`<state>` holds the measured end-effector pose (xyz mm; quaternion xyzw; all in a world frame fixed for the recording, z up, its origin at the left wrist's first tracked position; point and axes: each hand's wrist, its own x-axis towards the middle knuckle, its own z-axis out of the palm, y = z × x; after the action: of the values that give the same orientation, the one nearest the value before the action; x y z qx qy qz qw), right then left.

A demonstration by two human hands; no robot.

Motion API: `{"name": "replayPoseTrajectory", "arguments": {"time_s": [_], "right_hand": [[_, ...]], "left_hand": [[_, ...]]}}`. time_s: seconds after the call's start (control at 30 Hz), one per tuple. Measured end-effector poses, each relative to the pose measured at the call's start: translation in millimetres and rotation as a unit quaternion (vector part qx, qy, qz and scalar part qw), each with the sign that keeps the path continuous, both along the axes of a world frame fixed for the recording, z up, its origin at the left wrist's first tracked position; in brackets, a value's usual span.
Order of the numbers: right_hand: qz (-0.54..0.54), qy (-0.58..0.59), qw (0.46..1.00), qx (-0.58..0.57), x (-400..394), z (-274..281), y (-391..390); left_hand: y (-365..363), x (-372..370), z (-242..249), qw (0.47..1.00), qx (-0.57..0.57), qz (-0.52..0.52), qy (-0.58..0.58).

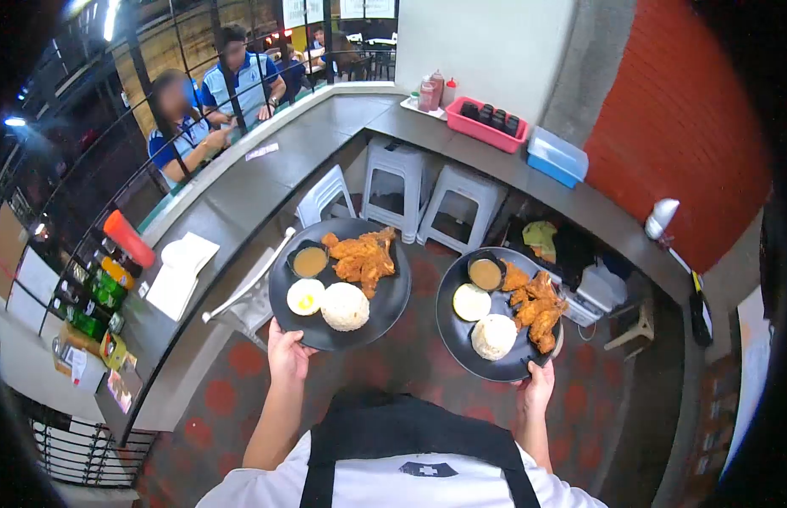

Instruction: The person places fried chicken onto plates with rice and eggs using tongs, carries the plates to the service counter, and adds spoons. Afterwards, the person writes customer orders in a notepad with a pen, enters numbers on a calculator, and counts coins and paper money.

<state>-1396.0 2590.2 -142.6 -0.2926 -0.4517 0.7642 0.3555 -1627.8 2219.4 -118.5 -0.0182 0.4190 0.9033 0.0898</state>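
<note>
My left hand [290, 349] grips the near-left rim of a black plate [378, 319]. On that plate are fried chicken [365, 261], a mound of rice [345, 306], a halved egg [306, 297] and a small black cup of brown sauce [309, 262]. Held by its near-right rim, a second black plate [451, 337] rests in my right hand [537, 385]. It carries fried chicken [541, 315], rice [496, 337], a pale round egg [471, 302] and another sauce cup [486, 273]. Both plates are in the air above the floor, apart from each other. My fingers are partly hidden beneath them.
A dark counter [266, 182] curves around the left and back. Stacked plastic stools [465, 207] stand under it. On it are an open notebook [180, 275], bottles, a pink basket [486, 127] and a blue container [556, 158]. Two people [241, 76] stand beyond the metal bars.
</note>
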Motion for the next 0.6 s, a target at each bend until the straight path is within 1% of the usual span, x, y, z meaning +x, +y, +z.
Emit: {"name": "replayPoseTrajectory", "arguments": {"time_s": [0.1, 0.2, 0.23, 0.33, 0.4, 0.47, 0.5, 0.6], "right_hand": [[0.059, 0.034, 0.998, -0.008, -99.8, -8.1, 65.3], [0.033, -0.004, 0.999, -0.009, -204.1, -21.3, 115.7], [0.047, -0.005, 0.999, -0.005, -241.8, -20.7, 126.2], [0.049, 0.020, 0.998, -0.015, -348.8, -33.7, 150.9], [0.048, 0.016, 0.999, -0.020, -416.4, -41.2, 173.7], [0.052, 0.008, 0.998, -0.020, -475.7, -69.3, 198.4], [0.048, 0.010, 0.999, -0.021, -507.1, -68.8, 207.9], [0.057, -0.004, 0.997, -0.048, -598.3, -62.7, 242.6]], "left_hand": [[52.0, -101.3, -14.9, 1.000, 0.003, -0.001, 0.011], [104.3, -198.5, -24.1, 1.000, 0.000, 0.011, 0.001], [112.1, -236.9, -37.5, 1.000, -0.016, 0.006, 0.007], [139.8, -350.9, -63.2, 1.000, 0.001, 0.000, 0.000], [168.6, -418.9, -69.1, 1.000, 0.004, 0.010, 0.001], [188.7, -487.2, -74.8, 1.000, -0.004, 0.003, -0.003], [201.4, -518.7, -73.9, 1.000, 0.003, -0.001, -0.005], [245.5, -608.9, -69.7, 0.999, -0.028, 0.019, -0.024]]}}
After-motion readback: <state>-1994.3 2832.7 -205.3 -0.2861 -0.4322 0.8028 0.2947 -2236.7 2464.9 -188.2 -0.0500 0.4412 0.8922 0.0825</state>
